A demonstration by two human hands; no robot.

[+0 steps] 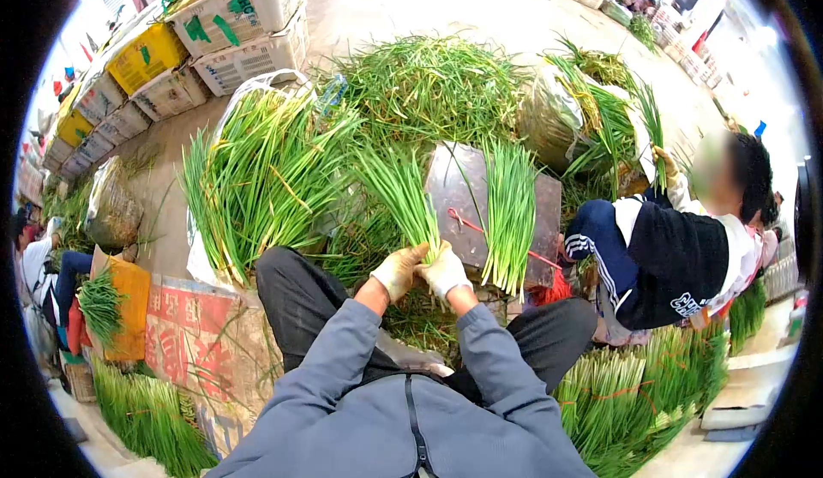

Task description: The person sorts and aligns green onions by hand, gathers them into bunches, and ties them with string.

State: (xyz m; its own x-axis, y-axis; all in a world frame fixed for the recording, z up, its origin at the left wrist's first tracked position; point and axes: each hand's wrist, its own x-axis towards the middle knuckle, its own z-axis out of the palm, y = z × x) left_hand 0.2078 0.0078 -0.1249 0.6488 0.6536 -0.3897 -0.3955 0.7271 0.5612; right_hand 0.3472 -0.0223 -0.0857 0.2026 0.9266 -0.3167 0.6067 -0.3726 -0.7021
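Note:
Both my gloved hands grip the lower, pale ends of a bunch of garlic chives (401,195), whose green leaves fan away up and to the left. My left hand (397,274) wraps the stems from the left side. Against it, my right hand (445,273) closes round the same stems from the right. To the right lies a neat sheaf of chives (509,212) on a dark board (454,182). A red tie (501,236) stretches across the board and passes by the sheaf. The stem tips inside my hands are hidden.
A large sack of loose chives (266,178) stands left, and a heap of green leaves (429,84) lies ahead. At right sits a co-worker (677,255) holding chives (651,126). Tied bundles (617,392) lie behind on the right. Stacked crates (244,32) stand far left.

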